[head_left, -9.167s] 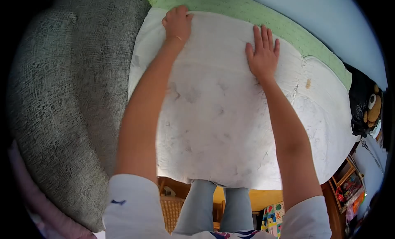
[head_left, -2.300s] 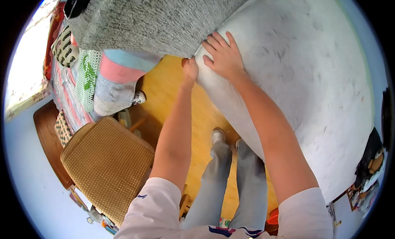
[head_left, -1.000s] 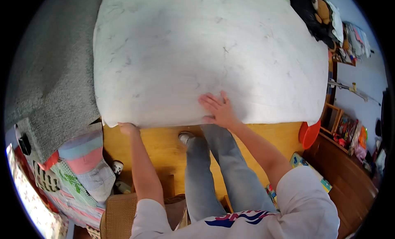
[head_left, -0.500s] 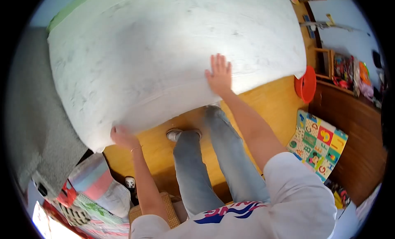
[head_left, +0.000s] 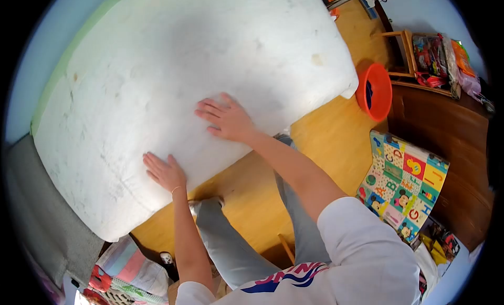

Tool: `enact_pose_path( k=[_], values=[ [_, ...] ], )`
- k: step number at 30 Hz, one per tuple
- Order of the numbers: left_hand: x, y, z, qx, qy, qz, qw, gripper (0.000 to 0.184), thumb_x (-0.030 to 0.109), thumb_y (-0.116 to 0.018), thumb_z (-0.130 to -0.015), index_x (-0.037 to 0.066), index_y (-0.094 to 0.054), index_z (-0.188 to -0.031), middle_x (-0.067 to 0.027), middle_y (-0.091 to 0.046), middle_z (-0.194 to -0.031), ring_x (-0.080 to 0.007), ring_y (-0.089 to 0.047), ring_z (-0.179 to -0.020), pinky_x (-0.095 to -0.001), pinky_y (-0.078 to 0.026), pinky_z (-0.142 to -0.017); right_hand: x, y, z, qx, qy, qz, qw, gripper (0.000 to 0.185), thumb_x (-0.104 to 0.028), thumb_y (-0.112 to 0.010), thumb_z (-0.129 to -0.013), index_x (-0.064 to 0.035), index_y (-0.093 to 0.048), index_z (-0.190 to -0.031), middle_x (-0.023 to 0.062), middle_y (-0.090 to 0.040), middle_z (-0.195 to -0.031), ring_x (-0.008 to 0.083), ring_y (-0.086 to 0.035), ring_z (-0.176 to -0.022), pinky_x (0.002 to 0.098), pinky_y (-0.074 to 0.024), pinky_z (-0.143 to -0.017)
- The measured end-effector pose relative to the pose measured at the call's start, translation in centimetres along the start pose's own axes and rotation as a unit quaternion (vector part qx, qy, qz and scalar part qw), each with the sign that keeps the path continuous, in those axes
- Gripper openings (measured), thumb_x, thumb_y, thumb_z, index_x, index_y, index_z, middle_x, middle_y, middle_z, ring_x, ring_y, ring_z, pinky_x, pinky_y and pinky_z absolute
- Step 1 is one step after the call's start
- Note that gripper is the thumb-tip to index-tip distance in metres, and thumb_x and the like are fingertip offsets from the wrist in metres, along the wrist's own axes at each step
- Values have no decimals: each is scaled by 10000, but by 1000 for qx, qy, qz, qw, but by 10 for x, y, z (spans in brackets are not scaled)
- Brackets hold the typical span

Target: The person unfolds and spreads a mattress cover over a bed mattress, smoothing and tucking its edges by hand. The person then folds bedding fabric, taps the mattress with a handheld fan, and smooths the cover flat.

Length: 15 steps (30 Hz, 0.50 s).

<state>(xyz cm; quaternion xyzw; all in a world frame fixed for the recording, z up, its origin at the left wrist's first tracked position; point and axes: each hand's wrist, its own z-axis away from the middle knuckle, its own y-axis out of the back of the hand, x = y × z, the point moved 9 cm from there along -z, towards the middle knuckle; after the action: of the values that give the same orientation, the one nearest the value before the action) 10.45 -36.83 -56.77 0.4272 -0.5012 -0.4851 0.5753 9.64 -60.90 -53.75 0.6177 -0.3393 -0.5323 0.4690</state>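
Note:
A white fitted sheet (head_left: 157,68) with faint grey smudges covers a wide mattress in front of me. Its near edge hangs over the side above the floor. My left hand (head_left: 164,172) lies on the sheet close to that near edge, fingers stretched out. Farther in and to the right, my right hand (head_left: 226,118) rests on the sheet with its fingers spread. Neither hand holds anything. The mattress itself is hidden under the sheet.
A red basin (head_left: 379,92) stands on the wooden floor (head_left: 320,131) at right. Beyond it are a brown cabinet (head_left: 438,126) and a colourful alphabet mat (head_left: 404,179). A grey sofa-like surface (head_left: 47,200) borders the left side, with folded striped cloth (head_left: 134,260) below.
My left hand has moved from the near edge onto the sheet and opened flat. My right hand has shifted left across the sheet. The camera view has turned.

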Motion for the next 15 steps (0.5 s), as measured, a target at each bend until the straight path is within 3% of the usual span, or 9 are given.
enact_pose_path(
  k=[3,7,9,15],
  values=[
    [75,-14,-8,44,11,-27,999,678,356,-448,-927,-7,-188,-1437,-136,-177,-1517,-248,-130,-1412,-431,-92,-1137,113,42,22,1,-47,11,999,566,-364,-512,-863,-211,-368,-1389,-24,-345,-1452,135,-290,-1345,473,-148,-1118],
    [226,-33,-29,8,-7,-56,998,710,374,-436,-926,-40,-159,-1432,-145,-151,-1522,-253,-111,-1416,-437,-74,-1138,260,93,34,35,-120,79,989,547,-381,-479,-877,-206,-372,-1383,-21,-368,-1432,134,-301,-1336,489,-134,-1115],
    [294,-40,-45,-1,-54,-33,998,772,439,-456,-907,-30,-150,-1438,-147,-137,-1525,-265,-84,-1420,-496,-50,-1124,317,116,31,57,-133,93,985,548,-383,-478,-876,-204,-373,-1383,-13,-359,-1440,142,-301,-1339,502,-130,-1110],
    [391,-45,-116,-29,-135,-9,990,885,553,-516,-846,41,-135,-1459,-131,-104,-1534,-287,-38,-1422,-567,-9,-1095,411,146,-16,92,-205,97,970,579,-375,-472,-874,-181,-342,-1404,30,-305,-1478,175,-272,-1362,528,-105,-1102]
  ],
)
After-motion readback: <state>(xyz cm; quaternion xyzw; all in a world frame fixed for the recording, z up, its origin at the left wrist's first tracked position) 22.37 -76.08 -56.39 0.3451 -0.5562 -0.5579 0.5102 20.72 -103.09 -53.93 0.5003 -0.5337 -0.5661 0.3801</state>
